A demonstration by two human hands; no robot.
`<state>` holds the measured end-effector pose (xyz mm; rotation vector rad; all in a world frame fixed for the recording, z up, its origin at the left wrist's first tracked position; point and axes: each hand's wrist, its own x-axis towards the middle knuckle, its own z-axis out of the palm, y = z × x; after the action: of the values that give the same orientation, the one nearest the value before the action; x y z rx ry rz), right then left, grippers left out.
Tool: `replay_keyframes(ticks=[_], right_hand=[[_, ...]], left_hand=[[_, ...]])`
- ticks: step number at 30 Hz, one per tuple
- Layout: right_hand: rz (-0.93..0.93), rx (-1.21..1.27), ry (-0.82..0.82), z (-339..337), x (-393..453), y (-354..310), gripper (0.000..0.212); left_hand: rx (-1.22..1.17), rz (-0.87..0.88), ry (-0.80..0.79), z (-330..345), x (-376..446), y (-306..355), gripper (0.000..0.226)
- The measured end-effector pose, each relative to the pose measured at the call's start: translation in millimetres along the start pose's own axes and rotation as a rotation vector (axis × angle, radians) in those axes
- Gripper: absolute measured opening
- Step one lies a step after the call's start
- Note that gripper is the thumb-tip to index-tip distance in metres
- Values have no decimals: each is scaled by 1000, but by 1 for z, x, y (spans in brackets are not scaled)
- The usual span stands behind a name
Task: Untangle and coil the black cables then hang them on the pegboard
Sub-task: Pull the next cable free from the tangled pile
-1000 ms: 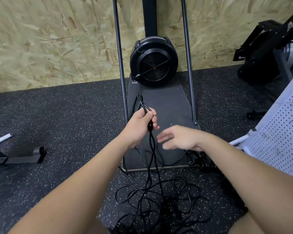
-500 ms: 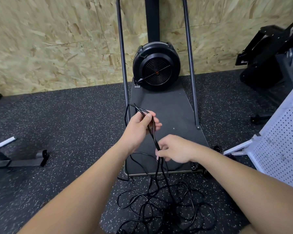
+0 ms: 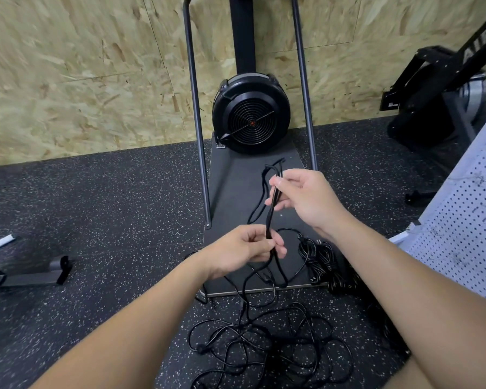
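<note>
We have a bunch of black cable strands (image 3: 271,211) stretched between our 2 hands, held above the dark platform (image 3: 236,192) of the fan machine (image 3: 250,116). Our right hand (image 3: 306,200) is the upper one: its grip is closed on the strands, thumb and fingers pinching them just below the folded ends that poke out past the fingers. Our left hand (image 3: 244,252) sits lower and nearer to us, its fingers curled round the same strands, closed on them.

From the left hand the cable drops into a loose tangle (image 3: 267,346) on the speckled floor (image 3: 96,220). A second, bundled heap of cable (image 3: 326,262) lies beside it at the platform's right corner. The white pegboard (image 3: 466,226) leans at the far right, well apart from our hands.

We judge the step to be drawing out length for the next loop. To do it well, we should keep the right grip firm as the anchor and let the strands slide through a loosened left hand, feeling for crossings. Where a snag rises from the floor tangle, we should stop and shake it free rather than pull it tight. Loops should match in length.
</note>
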<state>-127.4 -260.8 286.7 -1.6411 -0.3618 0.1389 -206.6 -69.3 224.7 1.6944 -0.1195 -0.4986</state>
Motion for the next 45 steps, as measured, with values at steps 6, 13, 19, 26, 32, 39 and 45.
replay_keyframes(ticks=[6,13,19,26,32,39,45], right_hand=[[101,-33,-61,-11,5,9,21],[360,-304,-545,-1,-11,41,27],[406,-225,-603,14,-20,46,28],[277,-201,-488,27,-23,44,12],[115,-336,-298,28,-12,34,16],[63,-173,-22,5,2,21,21],[116,62,81,-12,11,19,17]], left_hand=[[37,124,208,1,8,9,16],[-42,208,428,-2,13,28,26],[-96,230,548,-8,17,23,19],[-252,288,579,-14,15,26,22],[-213,219,498,-17,14,26,21],[178,-2,147,-14,7,-9,42],[357,39,200,-13,12,-21,12]])
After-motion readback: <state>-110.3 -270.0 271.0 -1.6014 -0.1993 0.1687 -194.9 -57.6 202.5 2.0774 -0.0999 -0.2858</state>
